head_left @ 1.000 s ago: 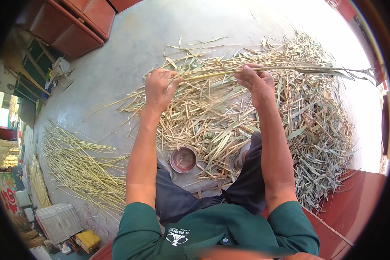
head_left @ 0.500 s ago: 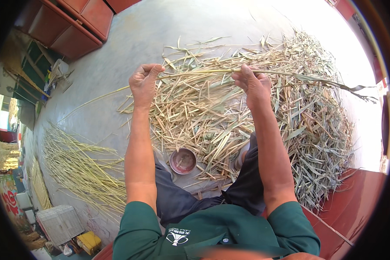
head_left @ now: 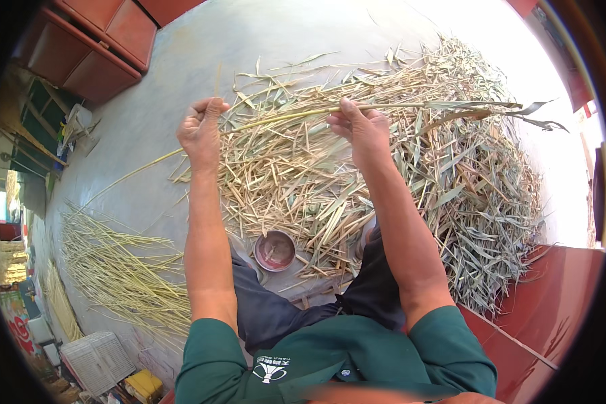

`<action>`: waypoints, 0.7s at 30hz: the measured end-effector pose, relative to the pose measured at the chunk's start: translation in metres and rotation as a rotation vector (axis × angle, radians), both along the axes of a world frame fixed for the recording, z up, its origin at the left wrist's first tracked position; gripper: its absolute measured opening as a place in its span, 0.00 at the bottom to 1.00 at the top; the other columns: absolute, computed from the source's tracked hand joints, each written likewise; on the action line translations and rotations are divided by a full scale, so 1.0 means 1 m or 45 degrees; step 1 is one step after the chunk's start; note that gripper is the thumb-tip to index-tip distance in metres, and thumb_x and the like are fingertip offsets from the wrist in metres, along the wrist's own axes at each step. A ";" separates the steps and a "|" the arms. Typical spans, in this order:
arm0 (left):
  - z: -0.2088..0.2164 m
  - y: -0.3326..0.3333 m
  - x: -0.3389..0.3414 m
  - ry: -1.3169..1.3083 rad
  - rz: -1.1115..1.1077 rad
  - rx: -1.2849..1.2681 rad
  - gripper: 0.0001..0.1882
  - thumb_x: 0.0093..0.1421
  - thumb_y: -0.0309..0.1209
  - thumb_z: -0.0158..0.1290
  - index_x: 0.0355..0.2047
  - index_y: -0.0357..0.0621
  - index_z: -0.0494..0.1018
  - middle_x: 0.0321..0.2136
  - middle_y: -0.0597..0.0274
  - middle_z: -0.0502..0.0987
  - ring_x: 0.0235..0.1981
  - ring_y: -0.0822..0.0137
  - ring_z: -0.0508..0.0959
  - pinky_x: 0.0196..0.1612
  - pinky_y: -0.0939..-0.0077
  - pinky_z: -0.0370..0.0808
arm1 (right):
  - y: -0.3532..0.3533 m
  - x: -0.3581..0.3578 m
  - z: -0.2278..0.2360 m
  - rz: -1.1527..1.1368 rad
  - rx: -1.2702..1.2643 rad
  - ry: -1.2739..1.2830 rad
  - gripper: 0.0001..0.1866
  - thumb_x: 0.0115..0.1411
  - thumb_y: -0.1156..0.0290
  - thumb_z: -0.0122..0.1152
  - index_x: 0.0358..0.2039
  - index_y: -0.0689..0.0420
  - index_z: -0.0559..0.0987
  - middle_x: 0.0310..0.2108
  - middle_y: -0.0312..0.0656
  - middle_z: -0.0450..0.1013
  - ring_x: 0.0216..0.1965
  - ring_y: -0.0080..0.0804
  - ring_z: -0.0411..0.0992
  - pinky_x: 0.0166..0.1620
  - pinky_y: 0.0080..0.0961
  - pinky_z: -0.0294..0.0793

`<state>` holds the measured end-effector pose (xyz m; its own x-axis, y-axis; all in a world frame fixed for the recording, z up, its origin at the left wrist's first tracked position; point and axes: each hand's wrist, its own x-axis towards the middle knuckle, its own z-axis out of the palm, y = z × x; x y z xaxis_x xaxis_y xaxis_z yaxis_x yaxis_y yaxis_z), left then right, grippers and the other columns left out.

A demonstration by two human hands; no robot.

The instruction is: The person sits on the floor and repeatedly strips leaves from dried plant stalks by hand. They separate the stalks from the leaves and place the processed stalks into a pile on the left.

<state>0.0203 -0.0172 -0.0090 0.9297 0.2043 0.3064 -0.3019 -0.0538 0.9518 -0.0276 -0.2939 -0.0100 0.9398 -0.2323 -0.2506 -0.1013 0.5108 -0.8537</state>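
A long yellow-green reed stalk (head_left: 274, 120) runs across in front of me, rising from the lower left to the upper right. My left hand (head_left: 202, 130) is closed over it, thumb and index finger pinched together. A thin, blurred pale strip (head_left: 218, 77) shows just above those fingertips; whether they hold it is unclear. My right hand (head_left: 362, 129) grips the stalk further right between thumb and fingers. Beyond it, dry grey-green leaves (head_left: 495, 111) trail from the stalk's end. The stalk's other end reaches the bundle of thin bare stalks (head_left: 124, 262) at left.
A wide heap of dry leaves and husks (head_left: 303, 182) covers the grey floor (head_left: 202, 47) ahead and to the right. A small reddish bowl (head_left: 275, 250) stands between my feet. Red cabinets (head_left: 91, 50) are at the far left; a white wire rack (head_left: 97, 361) is lower left.
The view has shifted slightly. My hands remain at the stalk, and the left now sits further above its line. A blurred pale strip has appeared above my left fingertips.
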 end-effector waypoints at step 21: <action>0.003 0.013 -0.007 -0.229 -0.112 1.488 0.05 0.53 0.35 0.65 0.28 0.50 0.82 0.22 0.61 0.79 0.31 0.59 0.77 0.40 0.62 0.66 | -0.018 -0.003 0.008 0.334 -0.117 -0.155 0.17 0.61 0.70 0.67 0.49 0.61 0.79 0.43 0.44 0.80 0.46 0.34 0.79 0.48 0.30 0.78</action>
<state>0.0128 -0.0045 -0.0062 0.8511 -0.3488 0.3924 -0.4724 -0.8349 0.2824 -0.0305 -0.3120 -0.0021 0.9925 0.0060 -0.1217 -0.1139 0.4005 -0.9092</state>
